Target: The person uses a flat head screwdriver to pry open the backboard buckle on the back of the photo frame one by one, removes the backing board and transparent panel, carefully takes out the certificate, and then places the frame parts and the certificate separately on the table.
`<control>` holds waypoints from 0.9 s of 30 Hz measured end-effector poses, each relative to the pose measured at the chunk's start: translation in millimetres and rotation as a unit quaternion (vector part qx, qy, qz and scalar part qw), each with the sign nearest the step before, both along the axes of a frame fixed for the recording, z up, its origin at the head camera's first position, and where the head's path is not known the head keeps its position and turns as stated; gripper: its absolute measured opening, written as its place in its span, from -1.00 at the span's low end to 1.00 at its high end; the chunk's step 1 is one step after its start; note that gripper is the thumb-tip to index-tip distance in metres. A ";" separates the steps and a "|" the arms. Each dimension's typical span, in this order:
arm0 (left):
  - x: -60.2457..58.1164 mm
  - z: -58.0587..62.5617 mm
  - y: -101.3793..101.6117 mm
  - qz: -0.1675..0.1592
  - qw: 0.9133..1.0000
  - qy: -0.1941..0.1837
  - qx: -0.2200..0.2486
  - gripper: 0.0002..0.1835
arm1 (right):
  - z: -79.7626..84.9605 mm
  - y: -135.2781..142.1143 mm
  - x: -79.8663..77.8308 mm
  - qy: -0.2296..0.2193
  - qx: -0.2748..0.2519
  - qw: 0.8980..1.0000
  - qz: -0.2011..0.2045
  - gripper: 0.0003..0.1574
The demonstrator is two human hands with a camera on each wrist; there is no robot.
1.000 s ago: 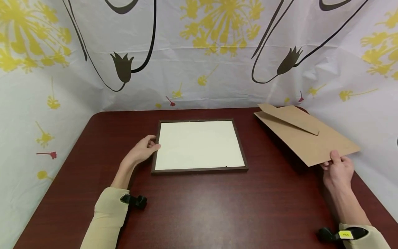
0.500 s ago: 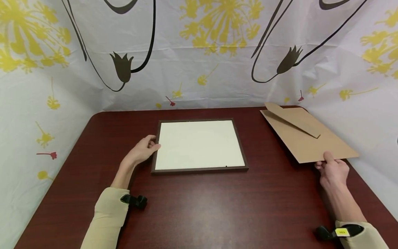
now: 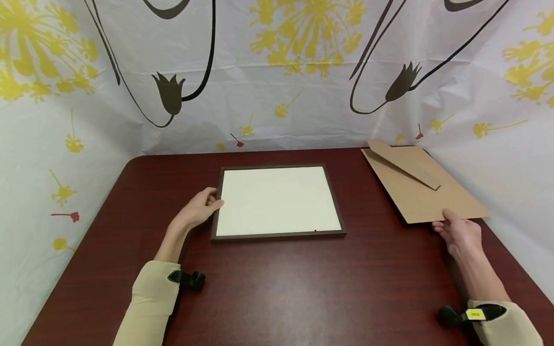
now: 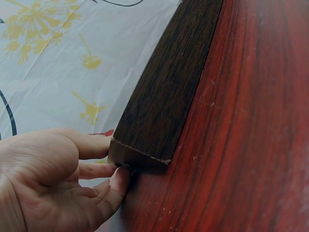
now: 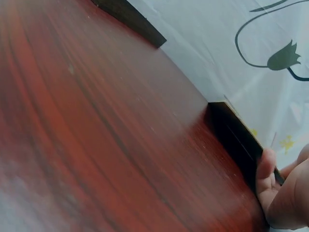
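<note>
A dark-brown picture frame [image 3: 277,236] with a cream-white panel [image 3: 277,202] inside it lies on the table. My left hand [image 3: 195,209] holds the frame's left side, its thumb over the edge; the left wrist view shows the fingertips [image 4: 119,180] at the frame's corner. At the right, my right hand [image 3: 461,236] pinches the near edge of a brown backing board [image 3: 450,202], thumb on top and fingers underneath. An easel stand flap [image 3: 404,166] lies slanted across that board. In the right wrist view the board's dark underside [image 5: 234,137] faces the table, its near end tilted up.
The dark red wooden table [image 3: 285,288] reaches back to a white printed curtain [image 3: 277,110] that also closes off both sides. Black cameras [image 3: 452,315] are strapped at both sleeve cuffs.
My right hand has moved left and lowered the backing board toward the table, turning it a little. The left hand and the picture frame stay where they were.
</note>
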State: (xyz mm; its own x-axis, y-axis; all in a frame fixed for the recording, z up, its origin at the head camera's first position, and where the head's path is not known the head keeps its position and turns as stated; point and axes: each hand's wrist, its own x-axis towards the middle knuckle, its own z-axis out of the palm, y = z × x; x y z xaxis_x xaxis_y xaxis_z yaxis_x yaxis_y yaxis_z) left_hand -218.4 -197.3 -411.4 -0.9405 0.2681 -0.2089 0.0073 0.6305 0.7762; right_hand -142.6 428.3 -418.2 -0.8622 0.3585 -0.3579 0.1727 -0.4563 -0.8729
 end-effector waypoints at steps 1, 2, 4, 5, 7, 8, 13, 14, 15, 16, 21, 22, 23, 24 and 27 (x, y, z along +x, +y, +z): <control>0.4 0.1 0.0 0.001 1.000 0.002 0.000 -0.32 | 0.0 2.7 0.1 0.000 0.006 1.000 0.017 -0.67; 0.6 0.4 -0.1 0.000 1.000 0.002 0.000 -0.32 | 0.1 5.7 0.3 -0.002 0.014 0.999 0.035 -0.67; 1.2 1.0 -0.5 -0.002 1.000 0.004 0.000 -0.32 | 0.1 12.0 0.9 -0.008 0.034 0.997 0.073 -0.69; 1.2 1.2 -0.8 0.000 1.000 0.003 0.000 -0.33 | 0.3 15.3 1.3 -0.014 0.047 0.995 0.091 -0.70; 1.0 1.1 -0.8 0.000 1.000 0.003 0.000 -0.32 | 0.6 22.3 2.5 -0.031 0.084 0.988 0.124 -0.71; 0.7 1.0 -0.7 0.000 1.000 0.001 0.001 -0.32 | 0.9 25.6 2.9 -0.039 0.102 0.984 0.138 -0.71; -0.3 0.1 0.1 0.001 1.000 -0.003 0.003 -0.32 | 3.0 37.2 4.0 -0.077 0.179 0.964 0.183 -0.64; -0.3 0.0 -0.1 0.001 1.000 -0.003 0.003 -0.31 | 3.4 38.3 3.9 -0.083 0.190 0.960 0.189 -0.63; -0.3 -0.3 -0.2 0.001 1.000 -0.003 0.002 -0.32 | 3.8 39.1 3.9 -0.089 0.203 0.956 0.195 -0.62; -0.2 -0.5 -0.2 0.002 1.000 -0.002 0.002 -0.32 | 4.2 39.7 3.9 -0.094 0.215 0.951 0.200 -0.61; 1.4 -0.5 0.4 0.002 1.000 0.003 0.002 -0.33 | 5.0 41.3 3.5 -0.113 0.262 0.933 0.218 -0.59; 1.6 -0.3 0.6 0.002 1.000 0.004 0.003 -0.33 | 4.9 41.6 3.5 -0.115 0.268 0.931 0.219 -0.59; 1.6 -0.3 0.6 0.002 1.000 0.004 0.003 -0.33 | 4.7 41.8 3.5 -0.117 0.274 0.929 0.220 -0.59; 1.6 0.0 0.6 0.001 1.000 0.004 0.003 -0.33 | 4.3 42.1 3.4 -0.117 0.279 0.927 0.220 -0.58; 1.2 0.2 0.4 0.001 1.000 0.003 0.002 -0.33 | 3.4 42.2 2.7 -0.121 0.293 0.923 0.219 -0.57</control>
State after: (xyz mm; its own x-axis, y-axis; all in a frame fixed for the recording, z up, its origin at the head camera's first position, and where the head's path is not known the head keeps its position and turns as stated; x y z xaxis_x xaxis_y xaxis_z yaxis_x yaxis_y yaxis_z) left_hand -217.2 -196.9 -411.1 -0.9423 0.2676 -0.2012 0.0116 0.6267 0.7792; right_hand -139.9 470.5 -414.8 -0.8905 0.1874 -0.4145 0.4508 0.2414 -0.8594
